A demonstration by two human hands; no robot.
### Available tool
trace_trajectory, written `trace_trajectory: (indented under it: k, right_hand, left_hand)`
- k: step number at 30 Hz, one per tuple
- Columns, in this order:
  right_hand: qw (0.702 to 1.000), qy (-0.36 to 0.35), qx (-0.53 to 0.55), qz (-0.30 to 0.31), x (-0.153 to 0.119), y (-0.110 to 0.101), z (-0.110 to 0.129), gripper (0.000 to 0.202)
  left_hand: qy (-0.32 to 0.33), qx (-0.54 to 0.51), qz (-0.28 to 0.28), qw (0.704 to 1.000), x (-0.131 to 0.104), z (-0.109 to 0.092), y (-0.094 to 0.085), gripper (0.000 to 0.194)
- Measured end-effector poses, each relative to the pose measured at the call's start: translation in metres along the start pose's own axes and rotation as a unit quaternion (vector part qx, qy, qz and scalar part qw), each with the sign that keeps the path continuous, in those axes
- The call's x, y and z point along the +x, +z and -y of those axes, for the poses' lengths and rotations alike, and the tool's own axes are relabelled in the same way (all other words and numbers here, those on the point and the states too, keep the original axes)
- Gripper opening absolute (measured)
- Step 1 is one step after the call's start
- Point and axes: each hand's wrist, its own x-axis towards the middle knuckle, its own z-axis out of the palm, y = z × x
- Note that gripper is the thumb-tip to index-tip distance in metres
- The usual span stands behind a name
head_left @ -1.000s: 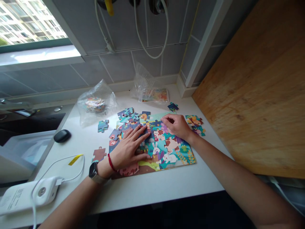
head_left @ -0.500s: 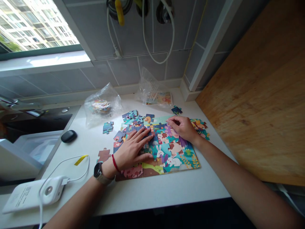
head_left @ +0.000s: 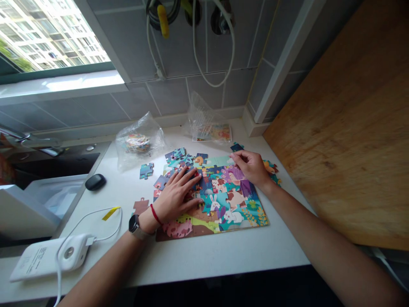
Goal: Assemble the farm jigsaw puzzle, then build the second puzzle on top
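A colourful animal jigsaw puzzle [head_left: 234,198], largely joined, lies on the white counter. My left hand [head_left: 179,192] rests flat on its left part, fingers spread and holding nothing. Over the puzzle's upper right edge is my right hand [head_left: 251,168], thumb and index finger pinched together; what is between them, if anything, is hidden. Just beyond those fingertips sits a dark blue puzzle piece [head_left: 236,147]. More loose pieces [head_left: 175,157] are heaped along the upper left edge. A teal piece [head_left: 146,171] and a brown piece [head_left: 141,206] lie to the left.
Behind the puzzle are a clear plastic bag [head_left: 139,143] of pieces and another clear bag [head_left: 203,115] over a picture card [head_left: 219,133]. A black mouse [head_left: 95,182] and a white power bank [head_left: 53,258] with a cable are at left, beside the sink [head_left: 76,157]. A wooden panel [head_left: 345,128] borders the right.
My right hand has shifted slightly right and up, uncovering more of the purple animal on the puzzle. My left hand stays spread on the puzzle. The view has moved a little.
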Motion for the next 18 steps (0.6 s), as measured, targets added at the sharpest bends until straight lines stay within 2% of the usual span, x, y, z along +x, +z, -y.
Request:
trace_trajectory:
  k: [6, 18]
  right_hand:
    - [0.998, 0.037, 0.021, 0.048, 0.002, -0.001, -0.002, 0.04]
    - [0.998, 0.015, -0.005, 0.06, 0.004, 0.0, -0.01, 0.039]
  left_hand:
    - [0.007, 0.0, 0.001, 1.0, 0.0, 0.001, -0.001, 0.072]
    - [0.022, 0.001, -0.001, 1.0, 0.002, 0.0, 0.002, 0.071]
